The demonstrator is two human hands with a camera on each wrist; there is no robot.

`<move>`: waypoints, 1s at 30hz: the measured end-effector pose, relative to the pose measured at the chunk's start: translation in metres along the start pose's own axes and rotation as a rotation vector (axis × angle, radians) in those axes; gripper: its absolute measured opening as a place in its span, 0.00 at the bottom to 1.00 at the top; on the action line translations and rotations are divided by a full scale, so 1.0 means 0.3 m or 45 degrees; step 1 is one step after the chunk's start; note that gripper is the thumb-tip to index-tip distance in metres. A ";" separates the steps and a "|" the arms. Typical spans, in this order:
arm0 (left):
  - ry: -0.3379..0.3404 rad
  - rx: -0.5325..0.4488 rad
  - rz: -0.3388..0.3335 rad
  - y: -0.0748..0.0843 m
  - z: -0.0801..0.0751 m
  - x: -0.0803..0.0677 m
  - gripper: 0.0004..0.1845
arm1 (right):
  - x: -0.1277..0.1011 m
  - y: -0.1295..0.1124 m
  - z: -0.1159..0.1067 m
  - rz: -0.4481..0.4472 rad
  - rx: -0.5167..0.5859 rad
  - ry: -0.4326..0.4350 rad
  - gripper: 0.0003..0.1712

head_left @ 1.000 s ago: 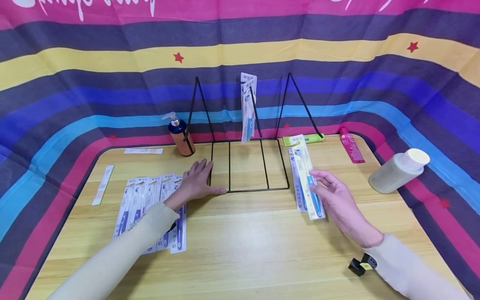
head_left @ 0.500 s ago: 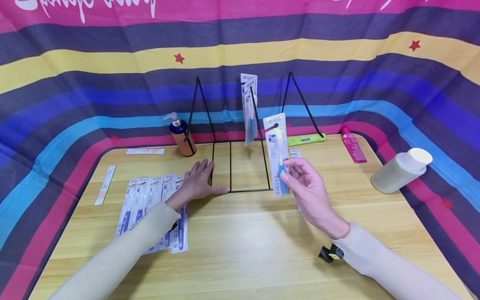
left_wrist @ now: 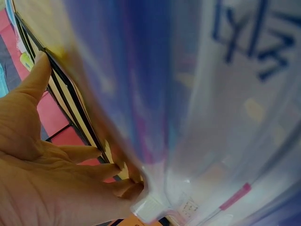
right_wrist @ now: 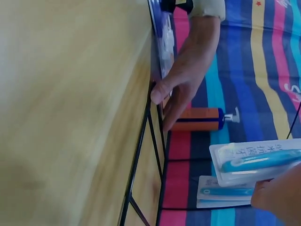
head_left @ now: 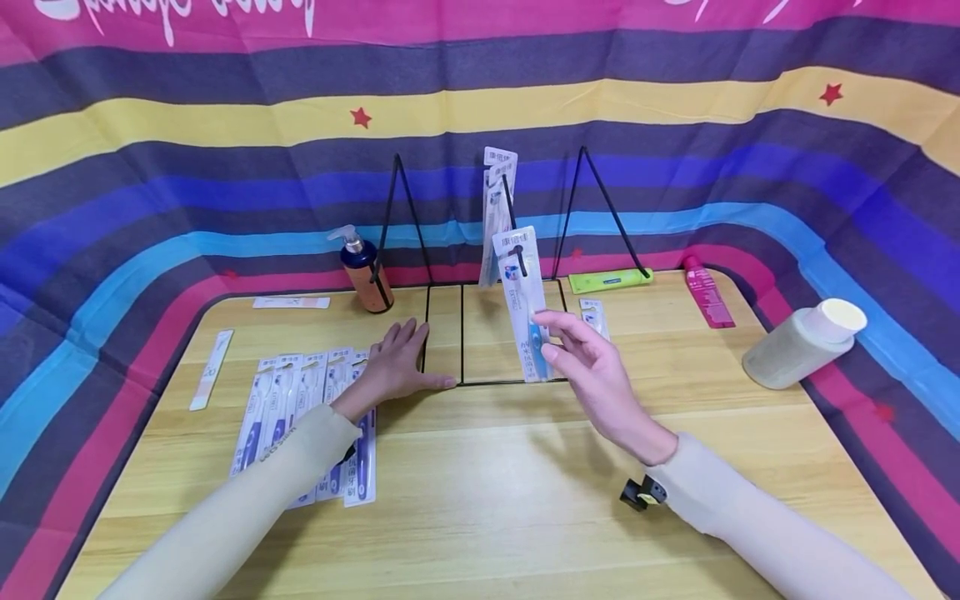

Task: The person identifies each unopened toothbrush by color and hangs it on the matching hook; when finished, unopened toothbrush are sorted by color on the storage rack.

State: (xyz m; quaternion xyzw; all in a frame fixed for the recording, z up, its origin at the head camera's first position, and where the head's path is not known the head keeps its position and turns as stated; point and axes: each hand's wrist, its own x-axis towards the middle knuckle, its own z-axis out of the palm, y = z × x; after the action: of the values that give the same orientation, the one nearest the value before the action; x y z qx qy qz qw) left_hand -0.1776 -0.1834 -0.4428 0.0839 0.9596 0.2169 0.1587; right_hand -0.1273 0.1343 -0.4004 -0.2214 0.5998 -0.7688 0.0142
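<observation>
My right hand (head_left: 596, 379) lifts a blister-packed toothbrush with a light blue handle on a white card (head_left: 522, 302), pinched low down between thumb and fingertips, so the card stands upright above my fingers. Its hang hole at the top sits at the slanted middle prong of the black wire display rack (head_left: 491, 275), where two more carded toothbrushes (head_left: 495, 200) already hang, beyond my fingertips. Holding the pack by its lower end leaves the hole free for the prong.

My left hand (head_left: 393, 367) lies flat on the wooden table (head_left: 487, 483), fingers straight and slightly spread, thumb against the front wire of the rack's base, apparently to steady it. Beneath my left wrist lies a row of carded dark blue toothbrushes (head_left: 307, 417). One more carded toothbrush (head_left: 594, 317) lies just beyond my right fingers. A pump bottle (head_left: 362, 271) stands past my left fingertips.
</observation>
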 end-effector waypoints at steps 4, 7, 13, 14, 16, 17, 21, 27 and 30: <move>0.013 0.019 -0.002 -0.011 -0.003 -0.008 0.65 | 0.066 0.016 0.005 0.003 0.043 -0.061 0.26; 0.011 0.008 0.014 -0.009 0.001 -0.005 0.65 | 0.119 0.030 -0.004 0.014 0.061 -0.082 0.28; 0.001 -0.001 0.005 0.004 0.009 0.005 0.65 | 0.218 0.075 -0.025 0.021 -0.017 -0.059 0.29; 0.002 0.001 0.001 0.004 0.009 0.006 0.65 | 0.233 0.080 -0.026 0.016 -0.029 -0.054 0.29; 0.002 0.005 0.002 0.000 0.010 0.010 0.65 | 0.263 0.089 -0.026 0.006 -0.059 -0.054 0.30; 0.003 0.006 0.002 -0.001 0.009 0.011 0.65 | 0.277 0.092 -0.026 0.003 -0.062 -0.058 0.30; 0.003 0.002 0.008 -0.002 0.009 0.010 0.65 | 0.326 0.104 -0.033 -0.014 -0.045 -0.062 0.29; -0.004 -0.002 0.010 0.005 0.007 0.005 0.65 | 0.341 0.105 -0.067 -0.004 0.038 -0.056 0.27; -0.002 -0.002 0.004 0.006 0.005 0.004 0.65 | 0.329 0.102 -0.095 -0.024 0.049 -0.030 0.26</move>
State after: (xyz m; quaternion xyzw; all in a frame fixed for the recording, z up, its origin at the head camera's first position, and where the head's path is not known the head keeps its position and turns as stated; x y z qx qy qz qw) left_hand -0.1780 -0.1810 -0.4436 0.0854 0.9592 0.2176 0.1594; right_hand -0.2339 0.1236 -0.4020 -0.2358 0.5826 -0.7776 0.0181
